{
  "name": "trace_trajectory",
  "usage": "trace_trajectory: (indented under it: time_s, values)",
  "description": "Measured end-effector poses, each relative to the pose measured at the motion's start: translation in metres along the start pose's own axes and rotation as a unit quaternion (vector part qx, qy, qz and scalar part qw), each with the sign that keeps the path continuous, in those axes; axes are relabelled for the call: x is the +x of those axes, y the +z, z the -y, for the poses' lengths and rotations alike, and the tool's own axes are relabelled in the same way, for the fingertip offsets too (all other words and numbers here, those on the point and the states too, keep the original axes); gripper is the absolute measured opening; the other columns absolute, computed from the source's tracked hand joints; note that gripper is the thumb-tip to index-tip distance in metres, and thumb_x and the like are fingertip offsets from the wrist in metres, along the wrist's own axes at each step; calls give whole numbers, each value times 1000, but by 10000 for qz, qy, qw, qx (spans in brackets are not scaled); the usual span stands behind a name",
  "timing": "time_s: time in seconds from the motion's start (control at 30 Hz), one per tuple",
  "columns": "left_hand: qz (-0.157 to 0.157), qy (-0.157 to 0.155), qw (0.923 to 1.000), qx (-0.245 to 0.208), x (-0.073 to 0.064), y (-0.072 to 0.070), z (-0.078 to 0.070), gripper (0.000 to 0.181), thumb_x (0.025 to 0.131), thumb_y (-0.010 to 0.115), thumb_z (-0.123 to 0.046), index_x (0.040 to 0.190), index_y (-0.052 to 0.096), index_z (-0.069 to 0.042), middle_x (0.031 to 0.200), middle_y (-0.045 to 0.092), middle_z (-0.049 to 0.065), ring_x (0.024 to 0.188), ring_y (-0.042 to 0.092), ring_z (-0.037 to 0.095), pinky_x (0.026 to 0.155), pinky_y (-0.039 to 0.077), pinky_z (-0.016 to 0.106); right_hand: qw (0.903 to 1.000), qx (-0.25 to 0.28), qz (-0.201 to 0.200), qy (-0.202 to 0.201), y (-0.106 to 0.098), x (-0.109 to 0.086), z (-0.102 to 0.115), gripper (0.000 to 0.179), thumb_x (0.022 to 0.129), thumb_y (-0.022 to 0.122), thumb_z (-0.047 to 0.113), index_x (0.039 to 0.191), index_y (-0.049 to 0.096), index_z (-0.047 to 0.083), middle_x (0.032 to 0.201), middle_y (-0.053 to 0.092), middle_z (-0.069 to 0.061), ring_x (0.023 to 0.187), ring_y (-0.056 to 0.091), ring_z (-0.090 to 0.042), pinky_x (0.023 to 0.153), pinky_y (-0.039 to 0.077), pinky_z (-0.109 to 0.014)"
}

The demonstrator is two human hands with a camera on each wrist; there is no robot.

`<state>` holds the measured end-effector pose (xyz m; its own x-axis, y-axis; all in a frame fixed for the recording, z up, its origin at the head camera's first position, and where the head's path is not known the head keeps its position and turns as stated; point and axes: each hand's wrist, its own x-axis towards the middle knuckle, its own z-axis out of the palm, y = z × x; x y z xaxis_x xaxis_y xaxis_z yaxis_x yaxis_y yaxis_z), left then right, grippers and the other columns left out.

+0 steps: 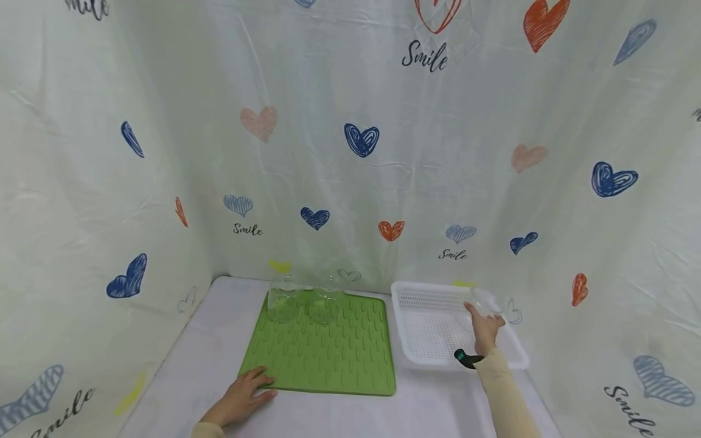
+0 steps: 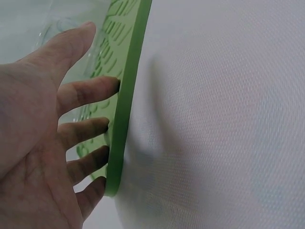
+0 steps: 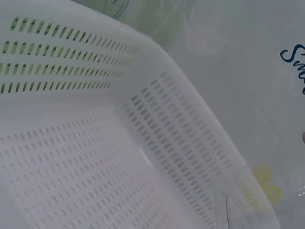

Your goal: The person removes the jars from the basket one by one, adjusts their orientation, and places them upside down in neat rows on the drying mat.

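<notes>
My left hand (image 1: 239, 396) rests by the front left corner of a green drying mat (image 1: 339, 365). In the left wrist view its fingertips (image 2: 97, 156) touch the mat near its edge, with the fingers spread. Two clear glass vessels (image 1: 283, 306) stand side by side at the mat's back left. Over the right part of a white perforated basket (image 1: 429, 331), my right hand (image 1: 485, 331) grips another clear glass vessel (image 1: 484, 299). Part of that vessel shows at the bottom of the right wrist view, where the hand itself is hardly seen.
A white cloth (image 1: 312, 417) covers the table. Behind and at both sides hangs a pale curtain (image 1: 383, 182) printed with hearts and "Smile", close to the table's back edge. The basket's raised rim (image 1: 432, 365) stands right of the mat.
</notes>
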<state>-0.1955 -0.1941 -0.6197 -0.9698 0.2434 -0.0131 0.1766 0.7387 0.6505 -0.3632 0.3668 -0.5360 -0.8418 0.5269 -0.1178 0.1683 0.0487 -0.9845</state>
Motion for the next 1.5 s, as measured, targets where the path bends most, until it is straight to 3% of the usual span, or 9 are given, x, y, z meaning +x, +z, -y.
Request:
trace_trajectory:
  time_s: [0.3,0.53,0.8,1.07,1.17,1.27,1.5]
  values:
    - [71,68,9999,34,0,-4,-4,41,91,63,-40,115,66,-7,135,49,29,124,42,56,97,34,72,9984,-143,34,-543,1,-23,12,115,79,77,46,149,-6,10,155,11,-26,139,22,-48,116,23,-56]
    - [46,37,10000,67,-1,-6,-4,39,91,63,-39,114,67,-8,134,50,28,123,42,56,96,35,72,9915,-867,145,-962,3,-47,23,119,77,76,53,153,-9,17,158,9,-23,140,21,-50,111,27,-63]
    - [10,-153,9998,139,1,-6,-4,37,90,64,-40,112,68,-10,134,51,27,123,42,55,96,36,72,9682,-1588,-32,-1933,13,-73,43,114,76,81,43,155,2,17,156,17,-24,140,19,-49,108,22,-71]
    - [13,-249,9996,149,4,-5,-5,33,92,62,-40,108,69,-12,132,52,26,121,44,56,91,38,72,9421,-1742,-117,-2864,26,-105,59,109,72,85,30,153,15,13,148,29,-22,132,26,-44,97,32,-72]
    - [-9,-287,9994,182,5,-6,-7,31,92,62,-41,105,69,-13,131,52,26,119,45,56,90,40,72,9254,-1751,-192,-3355,31,-116,63,106,69,87,27,151,22,11,144,34,-21,128,30,-42,95,33,-68]
    - [-47,-345,9992,202,7,-5,-10,30,92,62,-41,102,69,-13,129,53,26,117,46,56,89,41,72,9002,-1909,-308,-3902,37,-126,64,104,65,89,27,149,28,12,142,39,-20,125,34,-40,94,34,-62]
    - [-136,-404,9988,232,10,-6,-15,25,91,63,-41,94,68,-17,123,57,20,113,49,53,87,42,70,8181,-2475,-420,-5173,51,-144,57,104,59,90,29,146,36,12,142,43,-15,128,38,-39,96,34,-59]
